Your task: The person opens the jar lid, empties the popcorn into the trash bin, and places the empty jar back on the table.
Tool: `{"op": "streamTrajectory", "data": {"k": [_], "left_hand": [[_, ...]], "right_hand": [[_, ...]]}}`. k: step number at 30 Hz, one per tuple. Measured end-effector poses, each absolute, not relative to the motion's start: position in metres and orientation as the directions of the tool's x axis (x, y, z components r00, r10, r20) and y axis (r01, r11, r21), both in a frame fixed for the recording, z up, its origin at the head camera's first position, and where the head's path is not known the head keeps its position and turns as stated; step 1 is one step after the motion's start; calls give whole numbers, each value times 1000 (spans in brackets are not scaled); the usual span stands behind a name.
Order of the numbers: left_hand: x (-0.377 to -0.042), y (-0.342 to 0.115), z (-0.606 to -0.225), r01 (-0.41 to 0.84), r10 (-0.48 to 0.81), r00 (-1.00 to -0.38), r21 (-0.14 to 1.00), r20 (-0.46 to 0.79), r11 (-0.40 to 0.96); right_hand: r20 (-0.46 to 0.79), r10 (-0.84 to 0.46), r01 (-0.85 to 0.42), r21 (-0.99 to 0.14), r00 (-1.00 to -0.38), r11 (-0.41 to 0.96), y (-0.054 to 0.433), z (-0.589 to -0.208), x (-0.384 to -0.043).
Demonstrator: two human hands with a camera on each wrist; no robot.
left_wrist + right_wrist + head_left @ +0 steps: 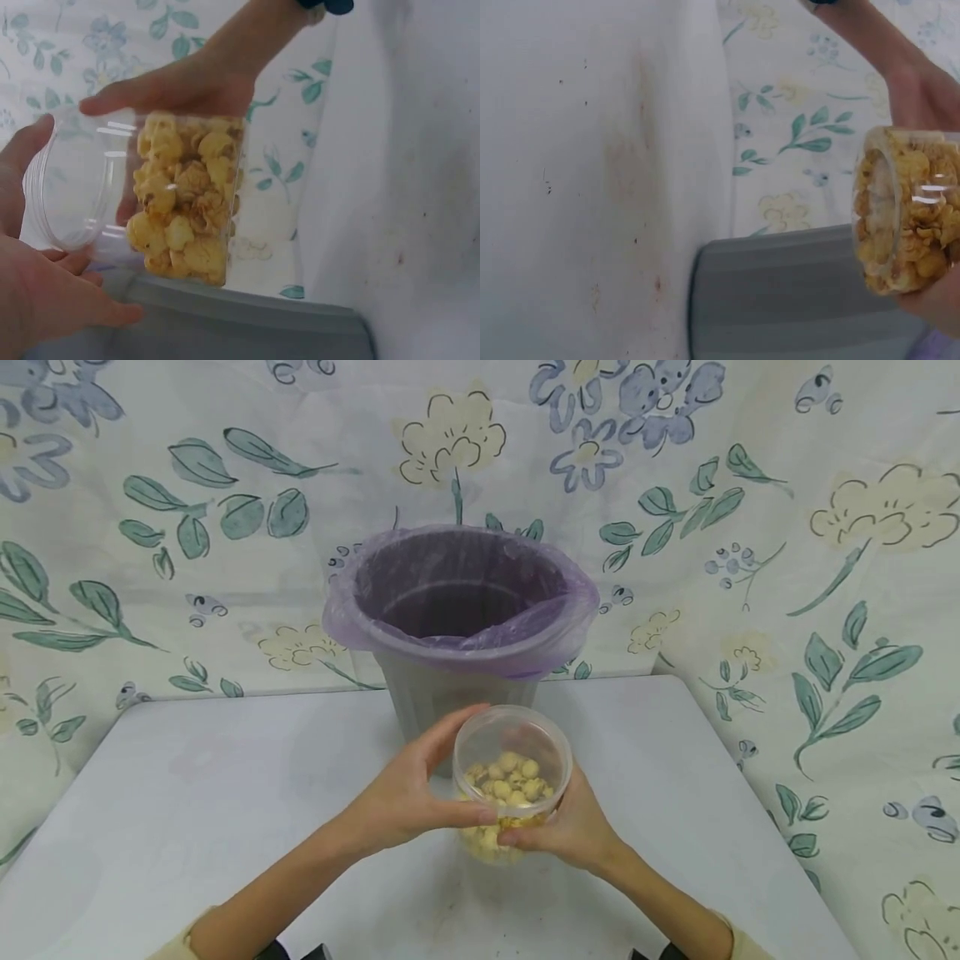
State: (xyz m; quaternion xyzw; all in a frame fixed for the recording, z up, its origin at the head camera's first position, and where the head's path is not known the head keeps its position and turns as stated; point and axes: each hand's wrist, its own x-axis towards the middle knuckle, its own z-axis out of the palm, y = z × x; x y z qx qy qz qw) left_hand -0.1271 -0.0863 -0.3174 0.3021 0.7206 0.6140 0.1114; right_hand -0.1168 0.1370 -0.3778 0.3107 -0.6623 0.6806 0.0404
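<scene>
- The left hand (420,789) is gripping the clear jar (517,733) near its rim; the right hand (577,831) is gripping its side lower down;
- the jar, containing yellow popcorn (516,787), is being held above the white table (262,785), in front of the grey bin (442,689);
- a purple liner (558,631) is overhanging the bin's rim;
- floral cloth (750,527) is hanging behind.

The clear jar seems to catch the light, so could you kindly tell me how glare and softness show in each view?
Head view: fairly even light, with the inside of the bin darkest; left wrist view: white glare streaks on the clear jar, the patterned cloth behind it rather soft; right wrist view: smaller white streaks near the frame's right edge.
</scene>
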Motion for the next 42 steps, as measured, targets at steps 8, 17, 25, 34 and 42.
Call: {"op": "streamTrajectory", "data": {"k": [8, 17, 25, 34, 42], "left_hand": [[-118, -78, -320, 335, 477, -844, 935, 244, 115], [-116, -76, -324, 340, 442, -861, 932, 253, 129], [-117, -77, -321, 340, 419, -874, 925, 245, 168], [-117, -93, -312, 335, 391, -886, 927, 250, 167], [-117, -115, -312, 325, 363, -896, 934, 256, 145]], "right_hand": [[488, -336, -483, -869, -805, -105, 137, -379, -118], [469, -319, -462, -881, -823, -103, 136, -382, -119], [448, -325, -438, -893, -833, -109, 134, -382, -120], [440, -313, -443, -894, -842, -65, 136, -379, -118], [466, -297, -474, -879, -834, -48, 138, -381, -119]]}}
